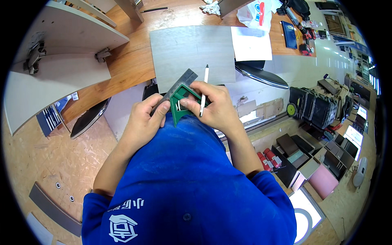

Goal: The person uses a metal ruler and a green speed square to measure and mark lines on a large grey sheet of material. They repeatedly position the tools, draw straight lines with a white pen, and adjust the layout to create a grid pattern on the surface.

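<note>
In front of my torso both hands hold a green triangular frame [174,115] against a dark grey strip [187,78] with a squared end. My left hand [147,113] is closed round the strip's lower part, its thumb by the green edge. My right hand [214,106] grips the frame's right side, with the thumb inside the opening. A small whitish piece shows by that thumb. A white pen [205,77] with a dark tip also sits between the right fingers, pointing up. Beyond the hands lies a grey board [192,49] on the wooden table [139,61].
A pale cabinet panel [73,28] with metal hinges stands at the left. White paper [253,45], a plastic bag [255,16], a dark blue booklet [289,34] and red-black power tools lie at the right of the table. Stools, black cases [312,108] and open boxes stand around.
</note>
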`<state>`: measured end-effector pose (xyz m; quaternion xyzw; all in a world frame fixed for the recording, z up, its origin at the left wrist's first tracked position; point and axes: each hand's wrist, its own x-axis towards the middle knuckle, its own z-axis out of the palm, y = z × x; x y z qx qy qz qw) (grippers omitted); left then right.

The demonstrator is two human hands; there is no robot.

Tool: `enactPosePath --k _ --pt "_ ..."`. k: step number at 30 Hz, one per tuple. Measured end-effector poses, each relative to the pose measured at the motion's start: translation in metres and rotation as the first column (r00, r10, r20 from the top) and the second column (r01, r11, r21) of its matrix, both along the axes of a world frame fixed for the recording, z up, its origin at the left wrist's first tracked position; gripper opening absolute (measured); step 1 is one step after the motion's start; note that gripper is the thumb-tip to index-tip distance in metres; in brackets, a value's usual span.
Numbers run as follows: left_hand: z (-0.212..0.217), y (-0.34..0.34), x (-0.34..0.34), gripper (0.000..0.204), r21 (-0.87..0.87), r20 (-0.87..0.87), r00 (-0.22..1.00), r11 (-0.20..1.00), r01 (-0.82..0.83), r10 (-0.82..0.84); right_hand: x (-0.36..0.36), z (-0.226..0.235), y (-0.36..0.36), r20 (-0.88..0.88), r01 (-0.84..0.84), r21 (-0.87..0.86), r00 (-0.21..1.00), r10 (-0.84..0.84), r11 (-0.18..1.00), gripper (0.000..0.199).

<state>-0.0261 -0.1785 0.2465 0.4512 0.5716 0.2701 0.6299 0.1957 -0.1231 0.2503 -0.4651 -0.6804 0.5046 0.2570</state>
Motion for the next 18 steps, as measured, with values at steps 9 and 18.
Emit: enactPosePath --k 9,18 --pt "0.0002 0.0010 -0.0011 0.030 0.003 -0.036 0.999 1.000 0.013 -0.013 -0.0002 -0.0015 0.0001 0.001 -0.003 -0.003 1.000 0.003 1.000 0.033" --pt "0.0004 0.0002 0.0002 0.032 -0.001 -0.011 1.000 1.000 -0.014 0.014 -0.0002 -0.0034 0.0003 0.006 -0.009 -0.010 1.000 0.009 1.000 0.033"
